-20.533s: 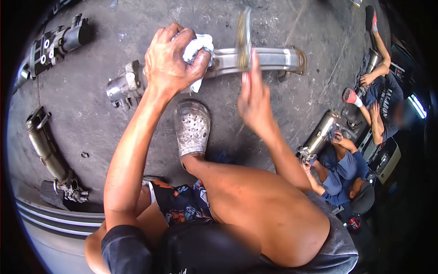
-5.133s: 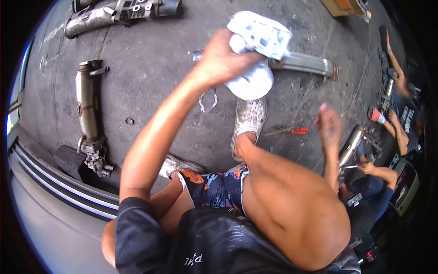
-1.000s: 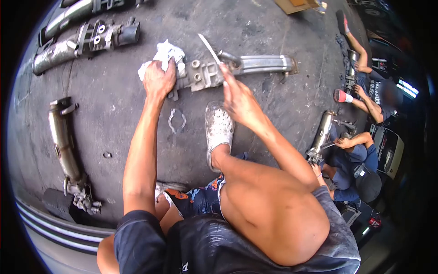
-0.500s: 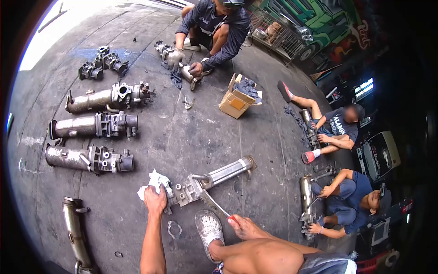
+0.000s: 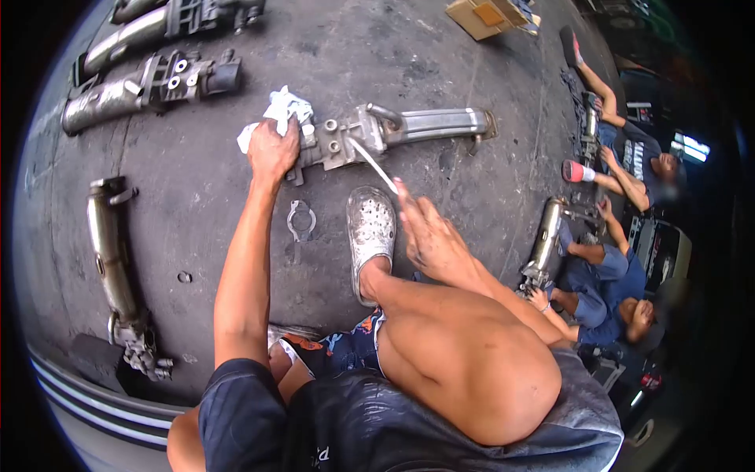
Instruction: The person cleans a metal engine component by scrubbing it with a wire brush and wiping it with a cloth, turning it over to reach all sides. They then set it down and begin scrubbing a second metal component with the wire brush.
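Observation:
My left hand [image 5: 273,149] is closed on a crumpled white cloth [image 5: 288,106] and presses it against the left end of a metal part [image 5: 346,138] lying on the floor. A long ribbed tube [image 5: 440,124] extends from that part to the right. In my right hand [image 5: 432,232] is a slim tool [image 5: 373,165], its handle mostly hidden by the fingers. The tool's tip touches or lies just over the middle of the metal part. Below the part, a metal ring clamp [image 5: 300,221] rests on the floor.
Similar metal parts [image 5: 110,104] lie at the upper left, and another [image 5: 112,252] lies at the left. A cardboard box [image 5: 481,17] stands at the top. Two people [image 5: 602,295] sit at the right with metal parts. My shoe [image 5: 371,228] is near the tool.
The view has tilted down, so the metal part appears higher and more of my legs shows. The person at the top has left view. The tool now points at the part's middle.

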{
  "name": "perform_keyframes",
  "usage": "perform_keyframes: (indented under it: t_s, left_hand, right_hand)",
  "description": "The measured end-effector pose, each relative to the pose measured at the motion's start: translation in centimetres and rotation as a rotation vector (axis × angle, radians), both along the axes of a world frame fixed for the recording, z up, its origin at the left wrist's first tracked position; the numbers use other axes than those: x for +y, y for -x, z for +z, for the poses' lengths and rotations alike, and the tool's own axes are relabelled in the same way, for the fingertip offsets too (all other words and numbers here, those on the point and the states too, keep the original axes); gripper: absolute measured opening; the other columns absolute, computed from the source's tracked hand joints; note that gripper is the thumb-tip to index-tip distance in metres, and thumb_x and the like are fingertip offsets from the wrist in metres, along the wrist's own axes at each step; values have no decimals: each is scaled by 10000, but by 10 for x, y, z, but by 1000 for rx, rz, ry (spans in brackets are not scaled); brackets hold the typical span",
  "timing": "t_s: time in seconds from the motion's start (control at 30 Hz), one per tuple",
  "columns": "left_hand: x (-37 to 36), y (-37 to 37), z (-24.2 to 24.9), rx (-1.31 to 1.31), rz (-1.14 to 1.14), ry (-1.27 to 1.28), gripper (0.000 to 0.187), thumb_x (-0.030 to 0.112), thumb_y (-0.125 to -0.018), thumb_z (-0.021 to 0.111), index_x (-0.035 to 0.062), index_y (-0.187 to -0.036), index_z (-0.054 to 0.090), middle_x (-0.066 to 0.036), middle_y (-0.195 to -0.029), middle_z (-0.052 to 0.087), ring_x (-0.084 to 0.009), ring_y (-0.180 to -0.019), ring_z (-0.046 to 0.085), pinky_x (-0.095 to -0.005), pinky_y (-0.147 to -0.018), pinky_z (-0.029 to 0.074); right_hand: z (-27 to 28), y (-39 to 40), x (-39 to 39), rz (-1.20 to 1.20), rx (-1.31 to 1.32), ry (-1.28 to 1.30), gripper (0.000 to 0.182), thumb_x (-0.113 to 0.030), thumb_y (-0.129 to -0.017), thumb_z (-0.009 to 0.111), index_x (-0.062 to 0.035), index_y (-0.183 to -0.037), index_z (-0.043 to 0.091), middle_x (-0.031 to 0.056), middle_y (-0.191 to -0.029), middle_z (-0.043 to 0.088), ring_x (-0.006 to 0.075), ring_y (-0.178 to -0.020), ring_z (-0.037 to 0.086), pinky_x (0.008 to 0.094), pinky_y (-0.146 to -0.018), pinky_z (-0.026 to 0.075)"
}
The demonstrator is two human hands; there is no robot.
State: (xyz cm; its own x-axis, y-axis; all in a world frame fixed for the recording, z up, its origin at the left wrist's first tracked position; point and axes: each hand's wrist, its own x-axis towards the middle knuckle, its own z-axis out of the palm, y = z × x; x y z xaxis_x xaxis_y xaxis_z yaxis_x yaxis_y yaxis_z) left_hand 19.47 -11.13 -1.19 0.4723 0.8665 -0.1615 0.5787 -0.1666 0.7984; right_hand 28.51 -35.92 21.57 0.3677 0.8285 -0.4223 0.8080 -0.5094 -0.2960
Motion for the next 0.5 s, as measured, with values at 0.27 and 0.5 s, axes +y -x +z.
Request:
perform_keyframes:
  t_s: [0.27,0.5]
  left_hand:
    - [6,-3,-28,-73,-6,117,594,499,-980,607,-52,-1174,717,-241,-988,759,-358,-928,742,-446,-846,549]
    - [11,1,-34,28,-18,31,544,455,-1005,600,-32,-1229,691,-248,-1103,739,-333,-1014,712,-430,-899,514]
  right_hand:
    - [-25,-3,22,-70,139,-183,673,-75,-945,527,-65,-1585,317,312,-1043,598,449,-853,674,485,-742,562]
    - [-58,-10,-13,-29,165,-391,779,-33,-846,639,-52,-1572,355,214,-942,623,368,-851,668,453,-736,550]
